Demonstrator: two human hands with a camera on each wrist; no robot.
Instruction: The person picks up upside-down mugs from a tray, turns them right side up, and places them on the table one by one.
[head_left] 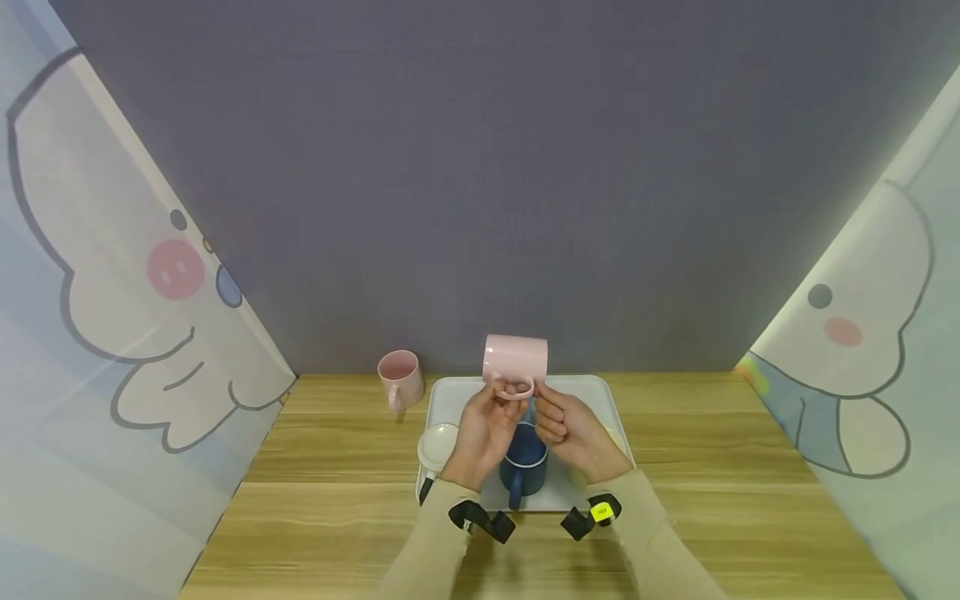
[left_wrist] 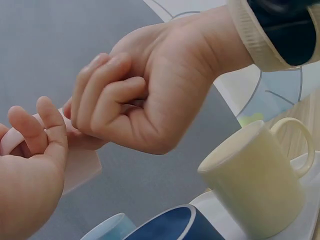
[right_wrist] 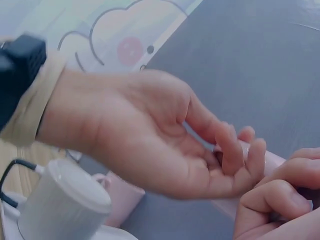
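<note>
A pink mug (head_left: 516,357) is held on its side above the back of the tray, its handle pointing down toward the person. My left hand (head_left: 483,433) grips that handle with curled fingers. At the mug's right end my right hand (head_left: 573,429) pinches the lower edge, its other fingers folded into the palm. In the left wrist view, the fingers of the left hand (left_wrist: 30,185) hide much of the mug. Directly below the hands, a dark blue mug (head_left: 525,467) stands upright on the white tray (head_left: 453,393), handle toward the person.
Left on the tray is a white mug (right_wrist: 65,200) with a dark handle. A pale yellow mug (left_wrist: 255,185) stands at the right, and a light blue one (left_wrist: 112,229) beside the dark blue. Another pink mug (head_left: 403,385) stands on the wooden table (head_left: 720,467), left of the tray.
</note>
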